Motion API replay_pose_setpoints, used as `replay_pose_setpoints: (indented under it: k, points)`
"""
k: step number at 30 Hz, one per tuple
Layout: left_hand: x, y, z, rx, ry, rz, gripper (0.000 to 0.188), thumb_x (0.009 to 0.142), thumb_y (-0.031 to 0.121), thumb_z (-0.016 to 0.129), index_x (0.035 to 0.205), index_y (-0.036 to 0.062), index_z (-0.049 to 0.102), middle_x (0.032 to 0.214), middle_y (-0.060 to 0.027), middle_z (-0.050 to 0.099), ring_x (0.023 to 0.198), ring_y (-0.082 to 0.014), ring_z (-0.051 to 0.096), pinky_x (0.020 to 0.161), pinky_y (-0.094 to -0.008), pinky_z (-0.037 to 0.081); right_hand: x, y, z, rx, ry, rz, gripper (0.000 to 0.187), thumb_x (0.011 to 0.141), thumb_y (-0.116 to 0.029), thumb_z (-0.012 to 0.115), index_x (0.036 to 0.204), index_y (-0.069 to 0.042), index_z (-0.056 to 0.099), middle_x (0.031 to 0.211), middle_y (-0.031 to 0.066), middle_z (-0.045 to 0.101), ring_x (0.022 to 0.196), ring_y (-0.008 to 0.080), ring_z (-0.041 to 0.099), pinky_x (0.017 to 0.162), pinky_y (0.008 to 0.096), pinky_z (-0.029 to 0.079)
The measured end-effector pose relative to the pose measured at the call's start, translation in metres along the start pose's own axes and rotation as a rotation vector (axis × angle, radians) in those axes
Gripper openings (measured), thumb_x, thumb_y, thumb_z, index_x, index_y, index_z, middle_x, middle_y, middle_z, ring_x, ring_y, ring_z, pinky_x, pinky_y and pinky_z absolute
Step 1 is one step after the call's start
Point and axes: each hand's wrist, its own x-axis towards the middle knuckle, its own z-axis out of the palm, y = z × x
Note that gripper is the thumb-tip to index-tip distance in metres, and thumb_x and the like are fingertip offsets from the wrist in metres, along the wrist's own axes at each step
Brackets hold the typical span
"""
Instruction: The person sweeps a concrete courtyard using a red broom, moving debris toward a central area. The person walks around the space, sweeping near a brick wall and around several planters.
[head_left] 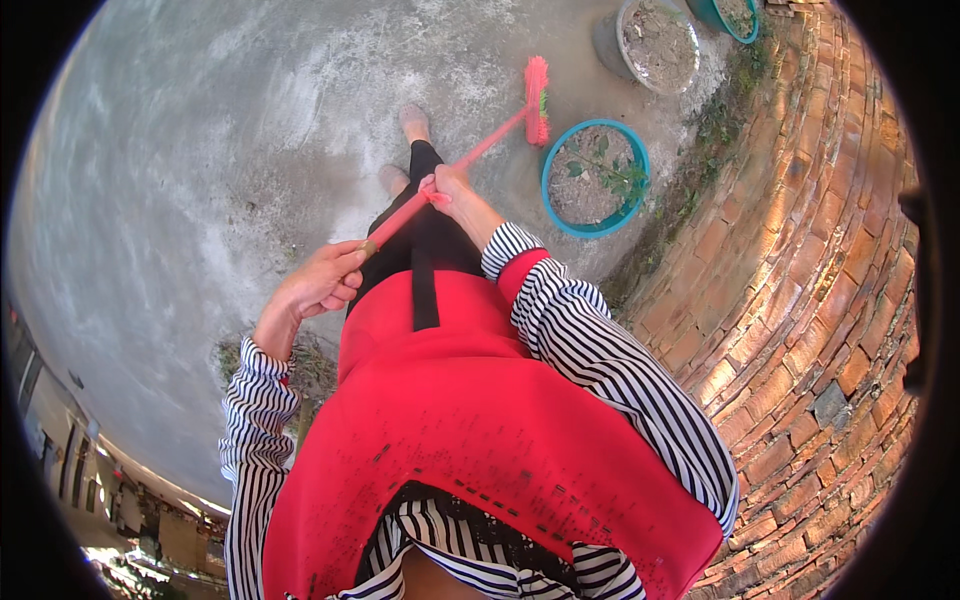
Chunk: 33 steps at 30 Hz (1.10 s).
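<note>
A long-handled broom (400,217) with a pink handle slants across in front of me. Its red-pink bristle head (537,100), with a bit of green in it, rests on the concrete floor beside a teal-rimmed plant pot. My left hand (322,281) is closed round the handle's near end. Farther up the handle, my right hand (452,190) is wrapped about the shaft, next to a pinkish-red wrapping. Both arms wear black-and-white striped sleeves.
The teal pot (548,190) holds soil and a small leafy plant. A whitish pot (612,57) of soil and another teal pot (722,22) stand beyond it. A brick wall (790,330) curves along the right, with weeds at its foot. Grey concrete floor (200,150) spreads left.
</note>
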Motion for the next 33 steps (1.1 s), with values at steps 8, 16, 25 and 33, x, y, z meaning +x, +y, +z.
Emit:
replay_pose_setpoints:
  k: [8, 16, 25, 33]
  points:
    - [-0.019, 0.05, -0.001, 0.164, 0.062, -0.024, 0.037, 0.101, 0.023, 0.042, 0.136, 0.0125, 0.041, 0.064, 0.0065, 0.036, 0.045, -0.001, 0.028, 0.035, -0.017, 0.02, -0.015, -0.006, 0.029, 0.05, 0.095, 0.005, 0.021, 0.081, -0.001, 0.036, 0.065, 0.004, 0.048, 0.054, 0.0171, 0.051, 0.037, 0.0265, 0.048, 0.038, 0.0378, 0.045]
    - [-0.067, 0.08, -0.003, 0.257, 0.082, -0.172, 0.036, 0.1, 0.025, 0.045, 0.132, 0.0083, 0.045, 0.065, 0.0051, 0.04, 0.045, -0.0028, 0.032, 0.036, -0.0184, 0.023, -0.043, -0.002, 0.04, 0.154, -0.013, 0.211, 0.013, 0.088, -0.002, 0.036, 0.101, 0.001, 0.035, 0.064, 0.0087, 0.045, 0.047, 0.0183, 0.045, 0.039, 0.032, 0.041]
    - [-0.091, 0.065, -0.014, 0.244, 0.193, -0.065, 0.042, 0.1, 0.021, 0.043, 0.14, 0.0126, 0.038, 0.064, 0.006, 0.038, 0.045, -0.0023, 0.03, 0.036, -0.0187, 0.022, -0.032, 0.009, 0.066, -0.083, -0.304, 0.319, 0.025, 0.092, -0.014, 0.041, 0.083, 0.007, 0.05, 0.069, 0.0175, 0.057, 0.046, 0.0253, 0.05, 0.038, 0.0336, 0.041]
    - [-0.048, 0.078, 0.009, -0.1, 0.014, -0.073, 0.037, 0.1, 0.016, 0.044, 0.135, 0.0094, 0.039, 0.068, 0.0034, 0.039, 0.045, -0.0005, 0.026, 0.035, -0.0164, 0.019, -0.043, -0.058, 0.035, 0.104, -0.108, 0.181, 0.01, 0.09, -0.004, 0.041, 0.092, 0.006, 0.041, 0.065, 0.014, 0.049, 0.058, 0.0279, 0.055, 0.061, 0.0445, 0.055]
